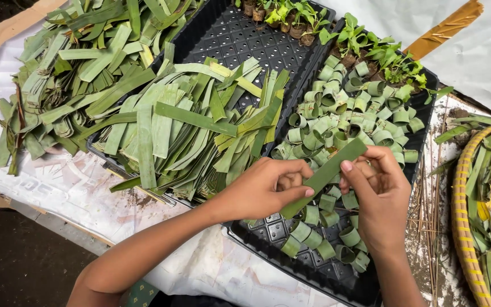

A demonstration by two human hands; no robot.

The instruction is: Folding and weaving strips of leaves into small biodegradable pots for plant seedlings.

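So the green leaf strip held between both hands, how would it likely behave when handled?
The leaf strip spans straight between the left hand and right hand, so it is probably fairly springy. The rolled leaf rings in the black tray suggest it bends without snapping. It looks thin, likely very light.

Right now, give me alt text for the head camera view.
Two bare hands, left hand and right hand, hold a flat green leaf strip over a black tray of rolled leaf rings. Cut leaf strips pile on another tray at left.

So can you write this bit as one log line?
left hand: holds leaf strip | right hand: pinches strip | below: black tray of leaf rings
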